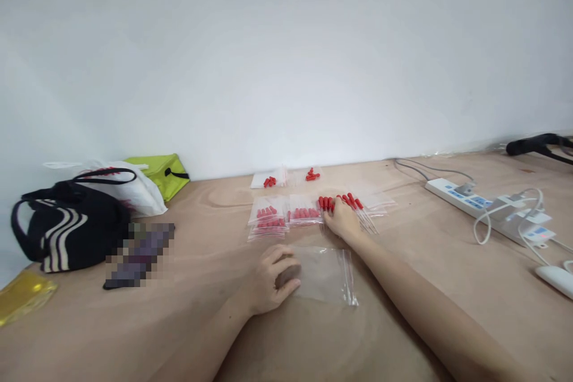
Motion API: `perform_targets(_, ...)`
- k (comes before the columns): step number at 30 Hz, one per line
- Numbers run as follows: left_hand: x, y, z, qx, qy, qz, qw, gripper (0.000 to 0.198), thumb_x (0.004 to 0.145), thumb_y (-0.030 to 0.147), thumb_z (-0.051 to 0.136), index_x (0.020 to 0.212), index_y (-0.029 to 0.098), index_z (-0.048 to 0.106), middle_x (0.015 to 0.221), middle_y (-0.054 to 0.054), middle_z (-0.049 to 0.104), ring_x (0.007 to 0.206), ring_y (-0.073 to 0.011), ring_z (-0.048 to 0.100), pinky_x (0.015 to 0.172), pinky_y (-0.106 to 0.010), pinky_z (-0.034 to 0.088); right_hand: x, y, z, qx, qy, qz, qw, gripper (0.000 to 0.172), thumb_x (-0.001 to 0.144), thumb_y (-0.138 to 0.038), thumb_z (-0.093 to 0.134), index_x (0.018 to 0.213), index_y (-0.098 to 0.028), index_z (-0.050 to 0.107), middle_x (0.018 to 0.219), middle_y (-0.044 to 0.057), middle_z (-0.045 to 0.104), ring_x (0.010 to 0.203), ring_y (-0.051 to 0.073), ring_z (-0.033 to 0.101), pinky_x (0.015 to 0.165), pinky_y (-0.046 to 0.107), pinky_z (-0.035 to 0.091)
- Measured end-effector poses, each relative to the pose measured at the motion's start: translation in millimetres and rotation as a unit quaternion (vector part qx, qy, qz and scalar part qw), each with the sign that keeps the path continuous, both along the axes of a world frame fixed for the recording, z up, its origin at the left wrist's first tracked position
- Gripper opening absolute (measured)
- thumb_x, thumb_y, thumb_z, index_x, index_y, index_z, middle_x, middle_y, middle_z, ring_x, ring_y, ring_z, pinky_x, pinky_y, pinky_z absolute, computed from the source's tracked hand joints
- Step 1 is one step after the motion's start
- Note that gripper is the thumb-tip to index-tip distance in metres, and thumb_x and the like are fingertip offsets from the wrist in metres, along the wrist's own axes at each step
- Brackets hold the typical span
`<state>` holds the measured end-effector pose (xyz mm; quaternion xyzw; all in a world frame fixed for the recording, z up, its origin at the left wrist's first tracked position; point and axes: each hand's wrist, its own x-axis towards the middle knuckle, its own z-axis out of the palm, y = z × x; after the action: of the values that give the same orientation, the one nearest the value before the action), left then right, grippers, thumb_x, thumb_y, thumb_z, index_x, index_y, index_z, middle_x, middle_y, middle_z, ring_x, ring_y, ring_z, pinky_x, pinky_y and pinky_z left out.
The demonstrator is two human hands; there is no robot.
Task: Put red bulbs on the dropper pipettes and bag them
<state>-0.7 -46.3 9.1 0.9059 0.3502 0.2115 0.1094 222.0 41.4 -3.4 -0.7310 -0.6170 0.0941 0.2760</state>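
My right hand [344,219] reaches into a row of glass droppers with red rubber bulbs [352,200]. Its fingers are closed at the bulbs and partly hide them, so how many they hold does not show. Thin clear stems [367,224] point toward me on the right of the hand. My left hand [274,279] rests at the left end of a flat, clear zip bag [320,274], its fingers curved and the thumb apart from them. Just beyond lie clear bags of red bulbs, one stack [268,218] at the left and another bag [304,213] beside it.
Two more bags with loose red bulbs [270,181] lie near the wall. On the left are a black bag [80,227], a white plastic bag [145,191], a green bag [159,173] and a blurred dark item [141,256]. A white power strip [465,200] with cables stands right.
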Motion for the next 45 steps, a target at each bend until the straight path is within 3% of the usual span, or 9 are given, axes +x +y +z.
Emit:
perform_targets(4, -1.3, 0.1, -1.7, -0.064, 0.028, -0.062, 0.996, 0.044, 0.081, 0.024, 0.045, 0.125, 0.026, 0.043, 0.132, -0.005, 0.042, 0.124, -0.0223, 0.033, 0.100, -0.042, 0.032, -0.9, 2.4, -2.9, 0.000, 0.050, -0.005, 0.999, 0.023, 0.073, -0.020, 0.050, 0.095, -0.013, 0.048, 0.089, 0.014, 0.062, 0.086, 0.026, 0.058, 0.069, 0.031, 0.039)
perform_targets(13, -3.8, 0.4, -1.2, -0.061, 0.045, -0.019, 0.997, 0.041, 0.076, 0.036, 0.055, 0.115, 0.026, 0.053, 0.117, -0.007, 0.056, 0.112, -0.0253, 0.046, 0.101, -0.051, 0.022, 17.1, 9.0, -6.3, 0.018, 0.160, 0.001, 0.987, 0.022, 0.068, -0.020, 0.052, 0.089, -0.014, 0.056, 0.069, 0.008, 0.063, 0.076, 0.023, 0.060, 0.069, 0.030, 0.041)
perform_targets(16, -5.5, -1.4, -1.3, -0.055, 0.053, -0.002, 0.997, 0.041, 0.076, 0.038, 0.055, 0.115, 0.027, 0.054, 0.112, -0.006, 0.058, 0.110, -0.0251, 0.048, 0.102, -0.053, 0.018, 29.1, -2.1, -7.4, 0.024, 0.215, 0.015, 0.976, 0.042, 0.069, -0.023, 0.050, 0.110, -0.013, 0.047, 0.058, 0.000, 0.057, 0.060, 0.018, 0.059, 0.060, 0.029, 0.043)
perform_targets(18, -6.0, -2.1, -2.2, -0.050, 0.055, 0.003, 0.997, 0.041, 0.076, 0.039, 0.054, 0.115, 0.027, 0.053, 0.111, -0.006, 0.058, 0.109, -0.0248, 0.048, 0.102, -0.054, 0.017, 35.0, -16.8, -10.4, 0.043, 0.297, 0.032, 0.953, 0.064, 0.068, -0.025, 0.049, 0.127, -0.013, 0.027, 0.054, -0.006, 0.051, 0.047, 0.015, 0.054, 0.049, 0.026, 0.042)
perform_targets(20, -6.0, -2.3, -3.5, -0.044, 0.050, 0.001, 0.998, 0.040, 0.077, 0.039, 0.054, 0.115, 0.026, 0.054, 0.113, -0.007, 0.057, 0.110, -0.0247, 0.047, 0.101, -0.052, 0.020, 38.7, -34.9, -14.5, 0.078, 0.426, 0.061, 0.899, 0.081, 0.065, -0.027, 0.054, 0.132, -0.016, 0.011, 0.053, -0.010, 0.047, 0.039, 0.012, 0.050, 0.042, 0.024, 0.040)
perform_targets(23, -5.4, -2.1, -5.1, -0.039, 0.038, -0.002, 0.998, 0.041, 0.077, 0.038, 0.053, 0.116, 0.025, 0.053, 0.119, -0.008, 0.053, 0.112, -0.0252, 0.045, 0.099, -0.048, 0.028, 40.6, -59.5, -19.5, 0.097, 0.511, 0.087, 0.850, 0.089, 0.061, -0.030, 0.061, 0.131, -0.024, 0.007, 0.058, -0.011, 0.047, 0.040, 0.010, 0.051, 0.041, 0.023, 0.042)
perform_targets(30, -4.3, -1.8, -1.8, -0.049, 0.054, 0.005, 0.997, 0.042, 0.078, 0.043, 0.052, 0.117, 0.026, 0.053, 0.122, -0.008, 0.051, 0.114, -0.0260, 0.044, 0.098, -0.049, 0.030, 29.0, -77.0, -19.5, 0.088, 0.549, 0.082, 0.827, 0.079, 0.060, -0.042, 0.066, 0.122, -0.025, 0.020, 0.059, -0.011, 0.049, 0.045, 0.011, 0.055, 0.045, 0.024, 0.046)
perform_targets(36, -3.9, -2.5, 2.4, -0.077, 0.088, 0.004, 0.993, 0.048, 0.078, 0.043, 0.052, 0.121, 0.023, 0.048, 0.127, -0.010, 0.047, 0.118, -0.0269, 0.041, 0.101, -0.052, 0.025, 24.5, -79.0, -13.5, 0.030, 0.587, 0.110, 0.801, 0.051, 0.062, -0.055, 0.062, 0.090, -0.023, 0.033, 0.059, -0.007, 0.058, 0.047, 0.011, 0.056, 0.047, 0.024, 0.047)
perform_targets(45, -3.2, -1.1, 1.6, -0.084, 0.079, 0.000, 0.993, 0.053, 0.077, 0.045, 0.054, 0.124, 0.024, 0.045, 0.129, -0.008, 0.046, 0.120, -0.0267, 0.039, 0.102, -0.051, 0.024, 48.7, -77.8, -10.1, -0.109, 0.540, 0.268, 0.791, 0.037, 0.056, -0.034, 0.075, 0.071, -0.018, 0.044, 0.078, -0.002, 0.060, 0.047, 0.005, 0.053, 0.043, 0.019, 0.043)
